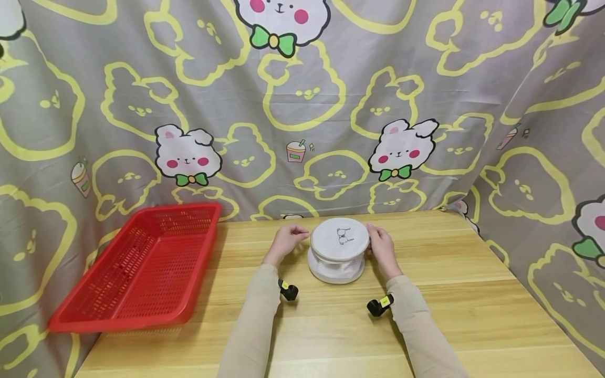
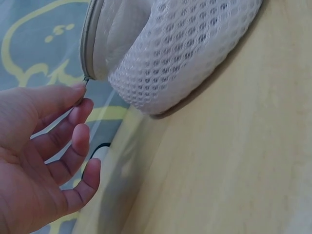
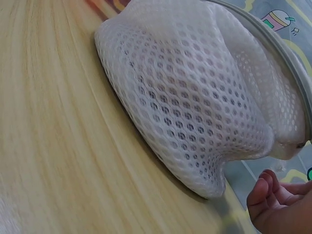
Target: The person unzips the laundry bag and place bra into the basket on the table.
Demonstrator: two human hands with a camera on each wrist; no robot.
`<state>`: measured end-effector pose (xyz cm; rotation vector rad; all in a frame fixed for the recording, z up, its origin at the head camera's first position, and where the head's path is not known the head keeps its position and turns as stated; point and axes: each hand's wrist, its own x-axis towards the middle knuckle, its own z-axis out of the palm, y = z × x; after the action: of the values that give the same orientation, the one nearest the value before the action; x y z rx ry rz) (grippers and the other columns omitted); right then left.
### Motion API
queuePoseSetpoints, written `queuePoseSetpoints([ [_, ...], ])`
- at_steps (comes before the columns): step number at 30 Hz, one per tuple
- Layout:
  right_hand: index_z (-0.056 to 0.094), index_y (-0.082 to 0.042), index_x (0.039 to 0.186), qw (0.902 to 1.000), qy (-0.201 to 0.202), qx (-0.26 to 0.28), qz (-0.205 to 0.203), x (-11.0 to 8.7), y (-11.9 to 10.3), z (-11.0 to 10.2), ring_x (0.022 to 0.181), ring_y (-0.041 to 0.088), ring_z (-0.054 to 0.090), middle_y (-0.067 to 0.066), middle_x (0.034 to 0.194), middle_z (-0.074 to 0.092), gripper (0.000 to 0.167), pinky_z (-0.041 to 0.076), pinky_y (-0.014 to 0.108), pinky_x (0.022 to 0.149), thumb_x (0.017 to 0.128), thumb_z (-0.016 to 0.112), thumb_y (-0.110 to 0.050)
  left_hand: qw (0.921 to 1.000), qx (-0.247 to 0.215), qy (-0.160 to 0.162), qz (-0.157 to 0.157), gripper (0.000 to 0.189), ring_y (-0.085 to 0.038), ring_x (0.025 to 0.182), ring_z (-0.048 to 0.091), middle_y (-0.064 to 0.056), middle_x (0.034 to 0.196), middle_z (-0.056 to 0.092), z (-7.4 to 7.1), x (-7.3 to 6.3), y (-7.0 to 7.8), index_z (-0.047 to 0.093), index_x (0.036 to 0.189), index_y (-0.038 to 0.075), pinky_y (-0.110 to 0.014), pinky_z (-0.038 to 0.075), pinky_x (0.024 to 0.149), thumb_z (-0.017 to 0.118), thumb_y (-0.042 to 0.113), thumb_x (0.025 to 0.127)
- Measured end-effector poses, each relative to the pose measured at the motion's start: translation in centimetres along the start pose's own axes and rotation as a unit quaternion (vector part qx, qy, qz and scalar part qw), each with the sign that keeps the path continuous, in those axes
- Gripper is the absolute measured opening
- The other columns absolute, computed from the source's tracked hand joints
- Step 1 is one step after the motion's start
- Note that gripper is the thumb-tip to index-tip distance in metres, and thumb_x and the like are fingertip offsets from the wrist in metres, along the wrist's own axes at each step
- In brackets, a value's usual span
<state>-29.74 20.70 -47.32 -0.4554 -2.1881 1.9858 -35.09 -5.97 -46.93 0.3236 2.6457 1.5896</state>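
Observation:
A white mesh laundry bag (image 1: 326,242) stands upright on the table, with a round flat top bearing a small bra drawing. Its honeycomb mesh side (image 2: 195,53) sags in folds, and a grey zipper (image 2: 87,44) runs round the top rim. At the bag's left, my left hand (image 1: 285,242) pinches the small zipper pull (image 2: 86,81) between thumb and forefinger, the other fingers loosely bent. On the opposite side my right hand (image 1: 384,249) holds the rim; in the right wrist view its curled fingers (image 3: 263,192) show below the rim, the thumb and fingertips partly out of frame.
A red plastic basket (image 1: 189,294) with slotted walls stands at the left of the wooden table (image 1: 472,315). Behind the table hangs a grey curtain (image 1: 264,210) with cartoon prints. Black wrist cameras (image 1: 289,291) are strapped to both forearms.

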Motion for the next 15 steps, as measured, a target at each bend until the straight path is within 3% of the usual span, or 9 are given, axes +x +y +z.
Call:
queuePoseSetpoints([
  [9,0.05,0.003,0.132,0.9998,-0.019,0.004,-0.009,0.2,0.2,0.1,0.062,0.003,0.046,-0.006,0.078,0.05,0.056,0.046,0.023,0.062,0.101,0.045,-0.044,0.9999,0.006,0.01,-0.001,0.013,-0.016,0.085,0.062,-0.009,0.095,0.071,0.3,1.0,0.4,0.072,0.096,0.005,-0.029,0.05,0.08,0.071,0.016,0.088],
  [15,0.052,0.002,0.13,0.9996,-0.018,0.002,-0.022,0.2,0.3,0.3,0.06,0.003,0.045,-0.007,0.078,0.05,0.053,0.044,0.022,0.06,0.101,0.047,-0.042,0.9996,0.016,0.007,0.021,0.011,-0.019,0.088,0.064,-0.012,0.097,0.072,0.3,1.4,0.9,0.072,0.095,0.003,-0.032,0.052,0.084,0.07,0.012,0.088],
])
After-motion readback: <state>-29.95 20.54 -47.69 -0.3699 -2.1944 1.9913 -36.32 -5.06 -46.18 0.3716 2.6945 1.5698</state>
